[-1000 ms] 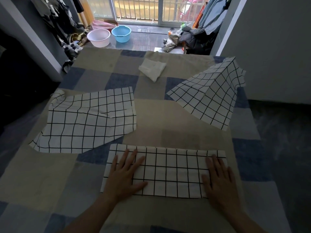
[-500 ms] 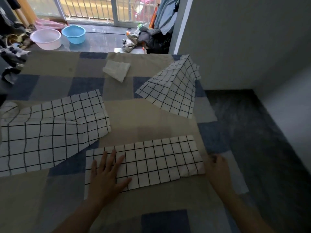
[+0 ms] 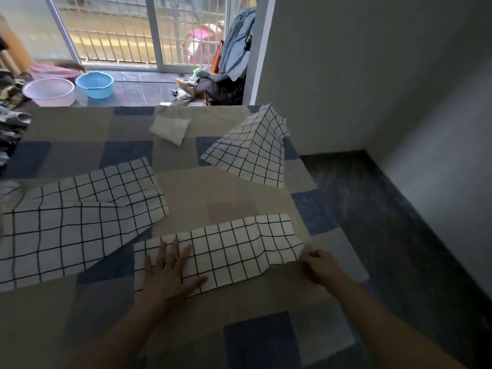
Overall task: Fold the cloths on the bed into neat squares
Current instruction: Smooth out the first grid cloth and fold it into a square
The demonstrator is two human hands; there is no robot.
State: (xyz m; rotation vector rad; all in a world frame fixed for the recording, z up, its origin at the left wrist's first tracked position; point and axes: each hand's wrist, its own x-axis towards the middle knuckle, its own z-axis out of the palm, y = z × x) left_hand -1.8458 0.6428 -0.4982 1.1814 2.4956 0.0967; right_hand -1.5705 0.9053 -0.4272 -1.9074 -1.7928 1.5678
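A long strip of checked cloth (image 3: 229,251), already folded lengthwise, is lying across the near part of the bed (image 3: 186,193), its right end reaching almost to the bed's right edge. The left hand (image 3: 170,272) is lying flat on the strip's left part, fingers straight and spread, pinning it to the bedcover. The right hand (image 3: 320,266) is pinching the strip's right end at the near corner, fingers curled round the fabric, and that end is rising off the bed with a soft ripple running through the grid lines. The cloth looks thin, light and limp, so it is likely going to sag and slide rather than hold a crease; taking it by both corners of the short end would probably be keeping the edges square better than a single pinch, while the flat hand is serving as an anchor against the whole strip dragging. Carrying the right end over to the left end looks like the step in hand. Two more checked cloths are waiting: a large rumpled one (image 3: 80,222) at the left and a tented one (image 3: 253,153) at the far right. A small white folded cloth (image 3: 170,127) is sitting at the far middle.
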